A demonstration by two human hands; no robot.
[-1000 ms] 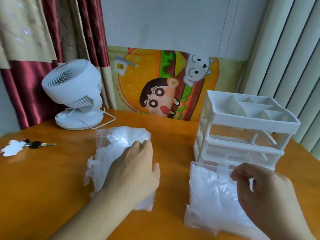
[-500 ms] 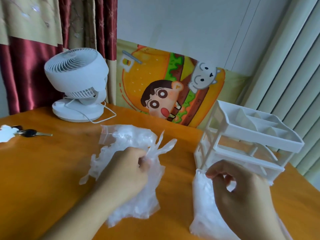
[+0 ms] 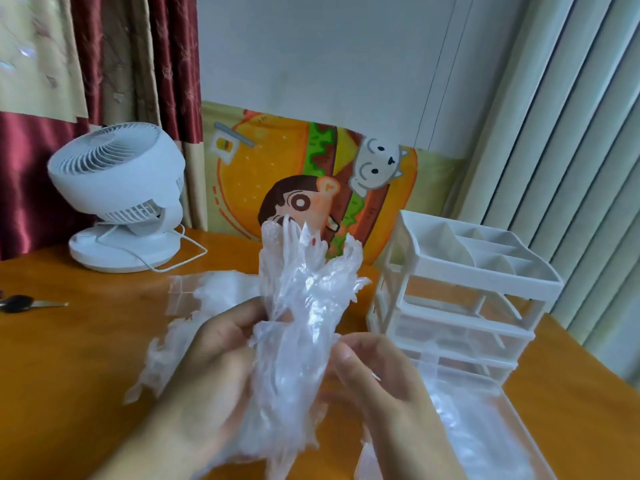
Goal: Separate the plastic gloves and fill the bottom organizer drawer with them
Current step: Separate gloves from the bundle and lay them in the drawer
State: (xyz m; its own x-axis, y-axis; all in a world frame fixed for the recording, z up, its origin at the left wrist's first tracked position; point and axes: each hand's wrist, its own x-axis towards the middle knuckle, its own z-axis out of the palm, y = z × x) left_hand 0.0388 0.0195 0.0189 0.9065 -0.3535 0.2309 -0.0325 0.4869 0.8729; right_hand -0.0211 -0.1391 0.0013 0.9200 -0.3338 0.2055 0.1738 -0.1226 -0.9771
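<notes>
From the head camera, a bunch of clear plastic gloves stood raised above the orange table, its crumpled glove fingers pointing up in front of a cartoon burger cushion. The left hand gripped the bunch from the left, thumb and fingers curled round the middle of it. The right hand met the bunch from the right, its fingertips pinching the plastic near the middle. More loose gloves lay on the table behind the left hand, spilling from a clear zip bag. A white organizer with a divided top tray stood on the table to the right. Its bottom drawer was pulled out toward the camera, resting on the table and already holding a layer of clear gloves. At the far left of the table sat a white fan with its cord trailing, and a key lay near the left edge.
</notes>
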